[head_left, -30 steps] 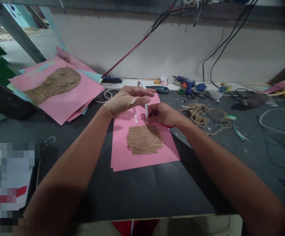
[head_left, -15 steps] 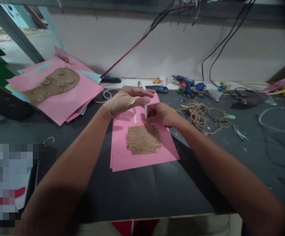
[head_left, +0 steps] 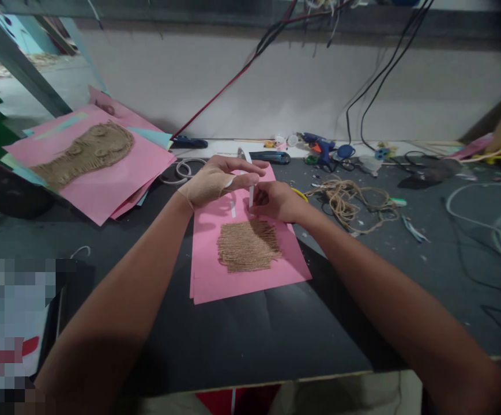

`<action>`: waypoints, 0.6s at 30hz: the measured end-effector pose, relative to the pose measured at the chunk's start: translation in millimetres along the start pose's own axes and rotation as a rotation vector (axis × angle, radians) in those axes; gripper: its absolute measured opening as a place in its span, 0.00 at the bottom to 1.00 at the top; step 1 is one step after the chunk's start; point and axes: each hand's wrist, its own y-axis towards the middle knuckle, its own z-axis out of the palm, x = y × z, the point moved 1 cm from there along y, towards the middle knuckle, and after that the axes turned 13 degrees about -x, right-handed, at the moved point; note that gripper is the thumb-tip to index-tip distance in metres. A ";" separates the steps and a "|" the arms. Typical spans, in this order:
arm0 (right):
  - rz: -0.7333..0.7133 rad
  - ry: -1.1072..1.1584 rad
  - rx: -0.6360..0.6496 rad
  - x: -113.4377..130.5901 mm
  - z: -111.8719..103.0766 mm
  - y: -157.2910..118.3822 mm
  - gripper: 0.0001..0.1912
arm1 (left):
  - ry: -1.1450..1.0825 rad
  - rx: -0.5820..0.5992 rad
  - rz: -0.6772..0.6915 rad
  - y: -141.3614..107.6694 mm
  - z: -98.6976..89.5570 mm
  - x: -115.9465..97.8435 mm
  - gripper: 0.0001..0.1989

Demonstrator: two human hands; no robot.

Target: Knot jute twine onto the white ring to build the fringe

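Pink sheets (head_left: pixel 250 285) lie stacked on the dark table, with a patch of brown twine rows (head_left: pixel 249 246) on top. Over their far part, my left hand (head_left: pixel 218 180), wrapped at the palm in a tan covering, is beside a white strip (head_left: pixel 251 199) that loops upward; its fingers are bent, and whether they grip the strip is unclear. My right hand (head_left: pixel 275 200) pinches the strip's lower end just above the twine patch. A short white piece (head_left: pixel 233 208) lies on the pink paper to the left.
Pink and blue sheets (head_left: pixel 98 202) bearing a brown twine shape lie at the left. A blue cutter (head_left: pixel 271 157), a blue glue gun (head_left: pixel 324 147) and loose twine (head_left: pixel 347 202) lie behind and right. Cables hang along the wall.
The whole view has shifted slightly, moving the scene a little left. Both hands keep nearly the same pose around the white strip.
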 end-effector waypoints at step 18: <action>-0.035 -0.153 -0.228 -6.2 21.9 -4.7 0.07 | 0.120 0.055 -0.058 -2.8 8.0 6.7 0.16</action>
